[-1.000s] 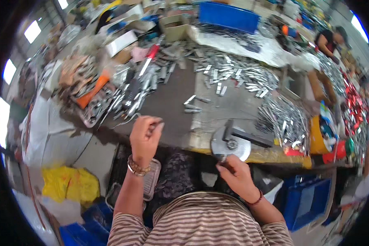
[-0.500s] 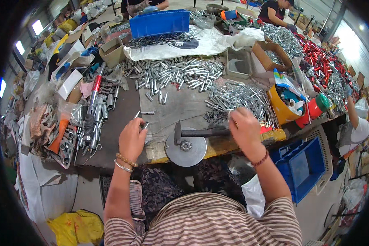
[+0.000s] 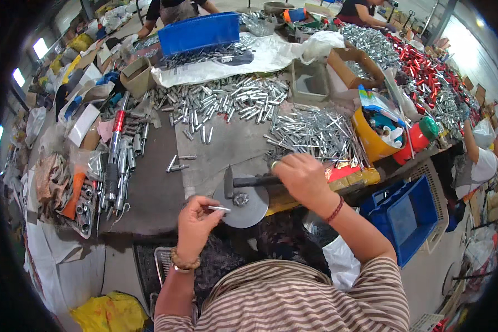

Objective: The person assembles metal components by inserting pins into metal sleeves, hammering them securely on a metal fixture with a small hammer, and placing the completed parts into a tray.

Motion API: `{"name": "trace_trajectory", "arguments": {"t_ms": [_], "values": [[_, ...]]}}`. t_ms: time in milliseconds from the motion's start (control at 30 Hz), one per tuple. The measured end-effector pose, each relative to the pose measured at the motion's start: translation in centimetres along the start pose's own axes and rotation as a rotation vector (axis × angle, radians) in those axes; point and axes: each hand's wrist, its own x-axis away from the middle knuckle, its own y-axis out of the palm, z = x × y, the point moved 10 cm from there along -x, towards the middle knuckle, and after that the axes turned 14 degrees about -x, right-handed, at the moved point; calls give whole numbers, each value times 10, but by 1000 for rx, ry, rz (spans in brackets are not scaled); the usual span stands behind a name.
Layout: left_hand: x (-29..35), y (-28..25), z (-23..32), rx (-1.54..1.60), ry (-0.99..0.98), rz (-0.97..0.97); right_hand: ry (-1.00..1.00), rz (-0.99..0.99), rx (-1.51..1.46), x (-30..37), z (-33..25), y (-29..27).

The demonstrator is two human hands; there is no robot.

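My left hand pinches a small silvery metal sleeve over the left edge of a round grey metal disc. A nut-like metal piece sits on the disc. Behind it lies a hammer, its dark head to the left and its handle pointing right. My right hand is at the handle's end, beside a heap of small dark parts; its fingers are closed, and what they hold is hidden. A few loose metal sleeves lie left of the hammer.
Heaps of silvery sleeves and thin metal rods cover the far bench. A yellow container and a red-and-green bottle stand right. Tools crowd the left. Blue crates sit below right; other people work beyond.
My left hand has left the loose sleeves and come nearer me, to the disc, with a sleeve pinched. My right hand has shifted left along the hammer handle's end. The view has shifted slightly.
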Motion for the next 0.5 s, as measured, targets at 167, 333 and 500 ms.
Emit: {"name": "trace_trajectory", "arguments": {"t_ms": [167,333,500], "values": [[6,7,41,-632,295,149,107,-83,-278,12,-47,23],[15,9,53,-786,505,231,167,-93,-344,18,-56,42],[16,10,54,-820,517,206,205,-43,-344,16,-53,48]]}}
